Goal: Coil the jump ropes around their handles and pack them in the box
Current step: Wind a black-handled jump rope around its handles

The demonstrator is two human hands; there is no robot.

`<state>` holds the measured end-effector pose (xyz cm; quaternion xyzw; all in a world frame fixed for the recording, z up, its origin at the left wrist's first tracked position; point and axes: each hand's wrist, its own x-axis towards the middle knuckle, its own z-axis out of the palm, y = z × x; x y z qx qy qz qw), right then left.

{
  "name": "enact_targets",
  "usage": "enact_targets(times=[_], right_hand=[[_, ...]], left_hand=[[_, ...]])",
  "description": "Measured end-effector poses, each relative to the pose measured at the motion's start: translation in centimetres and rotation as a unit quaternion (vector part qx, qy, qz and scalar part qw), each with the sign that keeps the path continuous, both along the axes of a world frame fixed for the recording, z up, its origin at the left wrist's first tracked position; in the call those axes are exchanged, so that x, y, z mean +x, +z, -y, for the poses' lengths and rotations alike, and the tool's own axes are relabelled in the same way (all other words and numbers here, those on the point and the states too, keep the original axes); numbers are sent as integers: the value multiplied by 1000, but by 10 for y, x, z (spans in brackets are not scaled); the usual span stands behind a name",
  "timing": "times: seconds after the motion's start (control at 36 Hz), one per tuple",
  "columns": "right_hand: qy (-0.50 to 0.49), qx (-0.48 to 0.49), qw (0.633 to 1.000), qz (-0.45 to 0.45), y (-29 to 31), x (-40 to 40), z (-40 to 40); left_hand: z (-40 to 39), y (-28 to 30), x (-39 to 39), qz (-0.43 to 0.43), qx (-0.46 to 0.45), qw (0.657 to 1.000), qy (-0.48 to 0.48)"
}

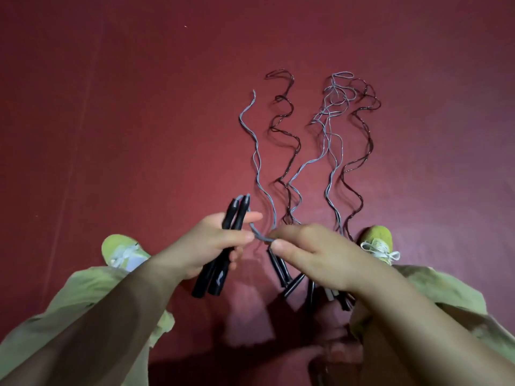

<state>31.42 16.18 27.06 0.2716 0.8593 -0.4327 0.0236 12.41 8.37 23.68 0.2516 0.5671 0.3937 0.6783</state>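
Note:
My left hand (207, 245) grips a pair of black jump-rope handles (220, 246) held side by side, tips pointing away from me. Their grey rope (257, 162) runs from the handle tips across the red floor in a wavy line. My right hand (312, 254) pinches that grey rope (262, 237) just right of the handles, between thumb and forefinger. Several more black handles (281, 270) lie on the floor under my right hand, partly hidden. Their grey and dark ropes (334, 129) stretch away in loose waves. No box is in view.
The red floor (139, 121) fills the view. My two feet in yellow-green shoes (122, 250) (377, 243) stand either side of the handles, with olive trouser legs (83, 302) below. A dark rope (284, 129) lies between the grey ones.

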Motion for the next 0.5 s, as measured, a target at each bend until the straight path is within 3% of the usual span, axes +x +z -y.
enact_targets(times=[0.08, 0.17, 0.28, 0.36, 0.44, 0.5], right_hand=[[-8, 6, 1000, -17, 4, -2, -5], [-59, -97, 989, -91, 0, -7, -7], [-104, -219, 959, -146, -10, -15, -8], [-116, -288, 940, -138, -20, -18, -9], [-152, -333, 922, -123, -28, -19, -12], [-205, -387, 889, -134, -33, -19, -14]], left_hand=[[1, -9, 1, -105, -12, 990, -95], [1, -9, 10, -117, -42, 977, -173], [4, -5, 23, -78, -40, 959, -271], [5, -2, 31, -33, -25, 945, -326], [4, 1, 33, 27, 4, 946, -322], [2, 1, 28, 106, 17, 951, -289]])
